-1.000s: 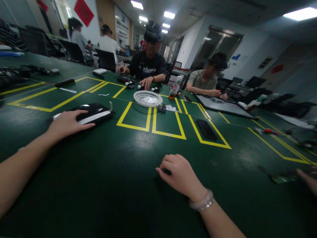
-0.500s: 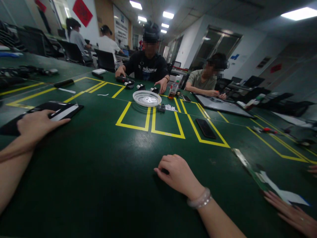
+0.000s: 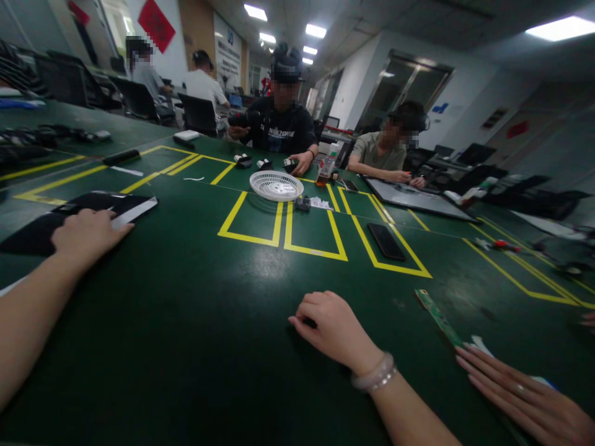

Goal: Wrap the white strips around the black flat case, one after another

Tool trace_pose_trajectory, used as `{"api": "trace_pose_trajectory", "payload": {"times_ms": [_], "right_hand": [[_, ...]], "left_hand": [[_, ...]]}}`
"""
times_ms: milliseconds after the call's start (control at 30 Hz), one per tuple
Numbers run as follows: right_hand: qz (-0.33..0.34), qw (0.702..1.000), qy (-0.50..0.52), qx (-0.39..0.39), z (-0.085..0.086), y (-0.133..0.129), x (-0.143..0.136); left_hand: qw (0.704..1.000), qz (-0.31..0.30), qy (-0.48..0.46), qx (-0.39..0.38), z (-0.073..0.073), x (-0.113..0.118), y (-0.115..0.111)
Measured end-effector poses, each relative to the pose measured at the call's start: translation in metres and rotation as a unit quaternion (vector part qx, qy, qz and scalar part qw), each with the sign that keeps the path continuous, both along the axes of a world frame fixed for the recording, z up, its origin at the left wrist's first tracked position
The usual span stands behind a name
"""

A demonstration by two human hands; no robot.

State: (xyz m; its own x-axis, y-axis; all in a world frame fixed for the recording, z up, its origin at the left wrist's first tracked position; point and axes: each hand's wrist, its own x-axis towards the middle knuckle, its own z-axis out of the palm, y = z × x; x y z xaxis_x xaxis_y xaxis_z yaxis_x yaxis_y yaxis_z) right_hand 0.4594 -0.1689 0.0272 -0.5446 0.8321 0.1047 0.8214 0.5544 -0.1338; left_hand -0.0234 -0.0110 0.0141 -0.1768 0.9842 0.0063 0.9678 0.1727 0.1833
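Note:
My left hand [image 3: 90, 235] lies palm down on a flat black sheet-like item [image 3: 30, 229], its thumb stretched out to the right. A white strip [image 3: 134, 212] runs along that item's right edge. What the item is, I cannot make out. Near the front of the green table, my right hand [image 3: 332, 325] rests on its side with fingers loosely curled in and a bracelet [image 3: 376, 371] at the wrist. It appears to hold nothing. To its right, another person's hand [image 3: 515, 384] lies flat over the end of a narrow green circuit board [image 3: 437, 316].
Yellow tape [image 3: 316, 252] marks boxes on the green table [image 3: 209, 322]. Ahead are a white plastic basket [image 3: 276, 186], a small dark part [image 3: 303, 203], a black phone [image 3: 385, 240] and a bottle [image 3: 326, 167]. Opposite sit two people, one beside a large flat panel [image 3: 418, 197].
My left hand has shifted slightly right on the black item; my right hand is still. The neighbour's hand and circuit board have moved left. The person opposite has raised a dark object.

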Motion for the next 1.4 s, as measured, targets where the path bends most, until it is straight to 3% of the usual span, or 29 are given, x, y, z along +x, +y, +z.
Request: {"api": "trace_pose_trajectory", "payload": {"times_ms": [133, 367, 467, 600, 800, 1000, 1133, 1267, 1400], "right_hand": [[-0.001, 1.0, 0.004, -0.002, 0.001, -0.001, 0.0], [0.015, 0.999, 0.025, 0.034, 0.005, -0.001, -0.001], [0.022, 0.997, 0.061, 0.041, 0.007, -0.002, -0.002], [0.033, 0.994, 0.095, 0.043, 0.007, -0.003, -0.003], [0.062, 0.996, 0.058, -0.019, 0.004, -0.003, -0.006], [0.068, 0.996, 0.042, -0.036, 0.004, -0.003, -0.008], [0.05, 0.997, 0.047, -0.032, 0.003, -0.003, -0.006], [0.047, 0.997, 0.042, -0.036, 0.004, -0.002, -0.005], [0.047, 0.998, 0.031, -0.042, 0.006, -0.004, -0.007]], "left_hand": [[1.0, -0.018, -0.01, -0.014, 0.009, 0.019, -0.001], [0.976, -0.209, -0.062, 0.008, 0.014, 0.094, -0.018], [0.949, -0.306, -0.08, -0.019, 0.011, 0.129, -0.037], [0.89, -0.439, -0.106, -0.066, 0.009, 0.168, -0.072], [0.823, -0.555, -0.111, -0.053, 0.007, 0.198, -0.111], [0.838, -0.533, -0.108, -0.043, 0.009, 0.197, -0.11], [0.862, -0.499, -0.08, -0.039, 0.011, 0.177, -0.084], [0.943, -0.332, -0.016, 0.006, 0.013, 0.126, -0.036], [0.989, -0.14, 0.038, 0.029, 0.008, 0.046, -0.001]]}}
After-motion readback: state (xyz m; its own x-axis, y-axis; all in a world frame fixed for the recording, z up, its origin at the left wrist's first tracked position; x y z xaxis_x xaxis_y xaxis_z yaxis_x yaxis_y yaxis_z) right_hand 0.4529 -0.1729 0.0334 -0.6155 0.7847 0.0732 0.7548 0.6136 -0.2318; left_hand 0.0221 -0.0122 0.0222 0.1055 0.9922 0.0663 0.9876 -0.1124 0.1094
